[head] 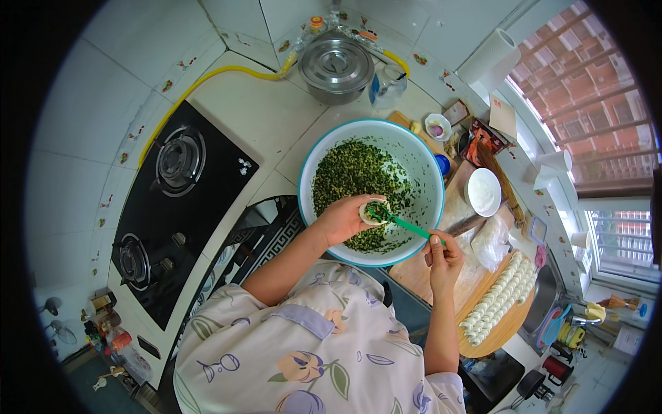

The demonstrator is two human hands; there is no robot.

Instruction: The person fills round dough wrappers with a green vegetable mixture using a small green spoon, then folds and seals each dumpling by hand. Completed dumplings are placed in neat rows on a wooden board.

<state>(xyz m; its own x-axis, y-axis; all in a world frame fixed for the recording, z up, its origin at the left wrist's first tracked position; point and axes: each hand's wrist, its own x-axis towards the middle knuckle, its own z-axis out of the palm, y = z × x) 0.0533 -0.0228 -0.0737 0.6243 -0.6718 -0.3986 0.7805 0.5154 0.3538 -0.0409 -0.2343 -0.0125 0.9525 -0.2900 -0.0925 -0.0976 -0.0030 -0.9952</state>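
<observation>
My left hand (pixel 343 220) holds a round dough wrapper (pixel 369 220) over a large white basin (pixel 439 194) with a blue rim. Chopped green filling (pixel 351 171) covers much of the basin's inside. Between the fingers of my right hand (pixel 444 254) is the handle of a green plastic spoon (pixel 412 227); its far end rests in a small heap of filling on the wrapper. Rows of folded dumplings (pixel 499 297) lie on a round wooden board (pixel 473 348) at the right.
Right of the basin are a floured wooden board (pixel 414 277), a rolling pin (pixel 465 226), a white bowl of flour (pixel 483 192) and a plastic bag (pixel 490 243). A lidded steel pot (pixel 336 64) and a jar (pixel 388 85) stand behind. A gas hob (pixel 207 171) is left, a sink (pixel 545 295) far right.
</observation>
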